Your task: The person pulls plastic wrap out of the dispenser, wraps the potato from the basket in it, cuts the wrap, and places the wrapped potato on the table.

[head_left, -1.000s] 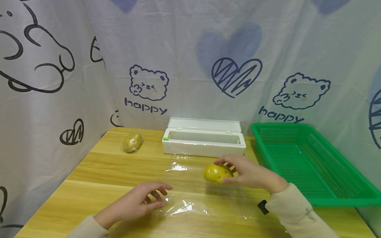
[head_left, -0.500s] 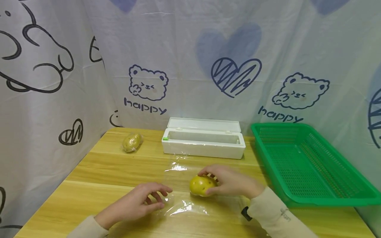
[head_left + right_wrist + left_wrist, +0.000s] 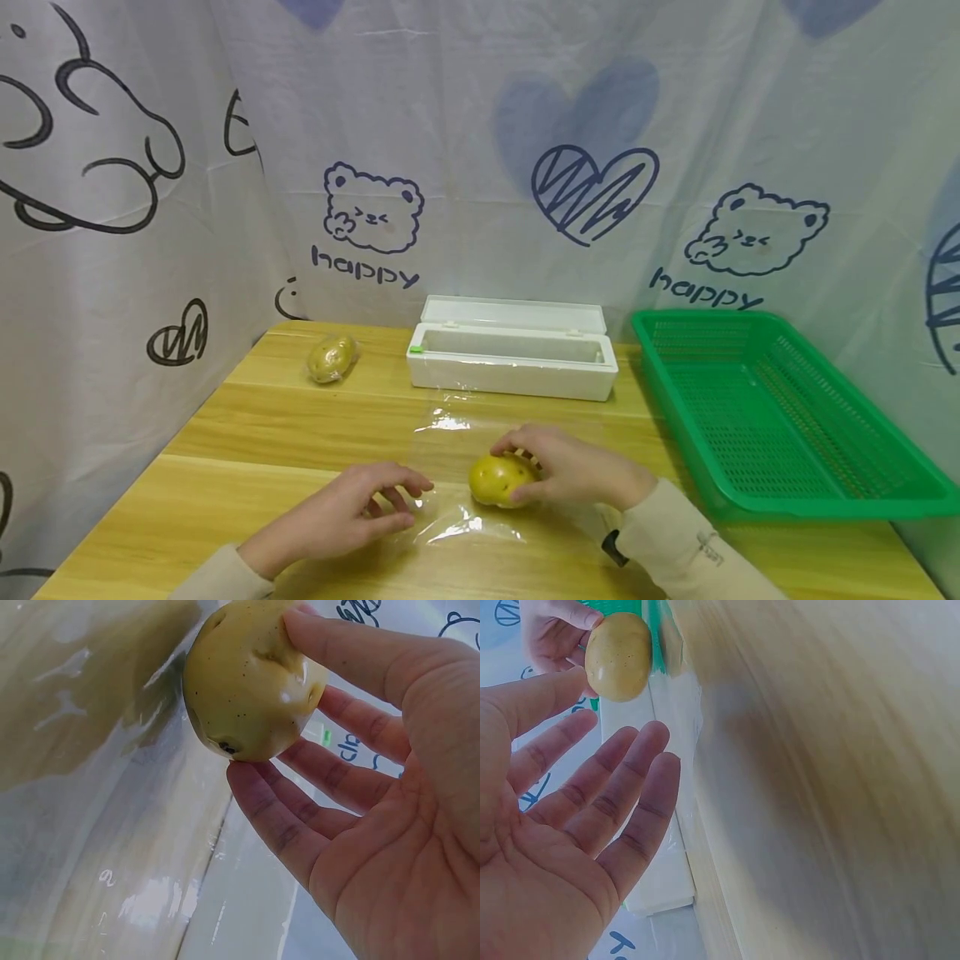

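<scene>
The potato [image 3: 498, 482] is held by the right hand [image 3: 577, 471], gripped between thumb and fingers, above the clear film [image 3: 450, 421] near the middle of the table [image 3: 225, 442]; whether the film is touched by it cannot be told. Nothing is gripped by the left hand [image 3: 348, 508]; its fingers are spread and loosely bent, and it is held near the film's left side, nearer the table's front edge. The film is spread from a white box [image 3: 517, 379], its lid raised, which is placed at the back edge. Near the back left corner, 1 wrapped potato [image 3: 332, 358] is seen. A green basket [image 3: 847, 507] is set along the right edge. The table is backed by a curtain [image 3: 480, 125] on which "happy" is printed 2 times.
</scene>
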### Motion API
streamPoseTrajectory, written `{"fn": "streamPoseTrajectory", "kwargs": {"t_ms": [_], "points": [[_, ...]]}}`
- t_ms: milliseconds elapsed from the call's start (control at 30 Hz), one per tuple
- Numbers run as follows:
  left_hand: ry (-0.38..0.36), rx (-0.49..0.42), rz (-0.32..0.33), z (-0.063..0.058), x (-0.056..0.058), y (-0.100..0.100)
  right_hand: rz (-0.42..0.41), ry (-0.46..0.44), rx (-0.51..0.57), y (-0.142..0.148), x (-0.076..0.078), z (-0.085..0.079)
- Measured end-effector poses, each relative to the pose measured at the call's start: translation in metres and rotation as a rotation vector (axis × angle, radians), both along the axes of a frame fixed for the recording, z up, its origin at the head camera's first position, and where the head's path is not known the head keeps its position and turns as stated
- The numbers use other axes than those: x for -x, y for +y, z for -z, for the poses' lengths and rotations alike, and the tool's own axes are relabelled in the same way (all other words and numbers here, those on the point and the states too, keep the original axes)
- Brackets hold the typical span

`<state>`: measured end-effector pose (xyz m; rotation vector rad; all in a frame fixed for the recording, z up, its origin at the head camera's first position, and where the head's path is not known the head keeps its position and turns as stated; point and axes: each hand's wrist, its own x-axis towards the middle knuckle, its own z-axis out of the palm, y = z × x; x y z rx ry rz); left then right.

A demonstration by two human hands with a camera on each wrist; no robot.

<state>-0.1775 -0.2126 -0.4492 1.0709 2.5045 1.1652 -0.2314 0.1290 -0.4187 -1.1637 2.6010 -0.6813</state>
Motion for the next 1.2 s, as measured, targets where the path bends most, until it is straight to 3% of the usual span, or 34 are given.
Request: {"fn": "streamPoseTrajectory", "kwargs": {"t_ms": [1033,1200], "points": [[0.02,-0.009,0.017,0.004,-0.0002,-0.0001,0.013,0.0,-0.03,-0.0038,-0.0024,0.0088],[0.018,-0.009,0.011,0.004,-0.0006,0.0,0.046,-0.029,-0.018,-0.0031,-0.004,0.0078]]}}
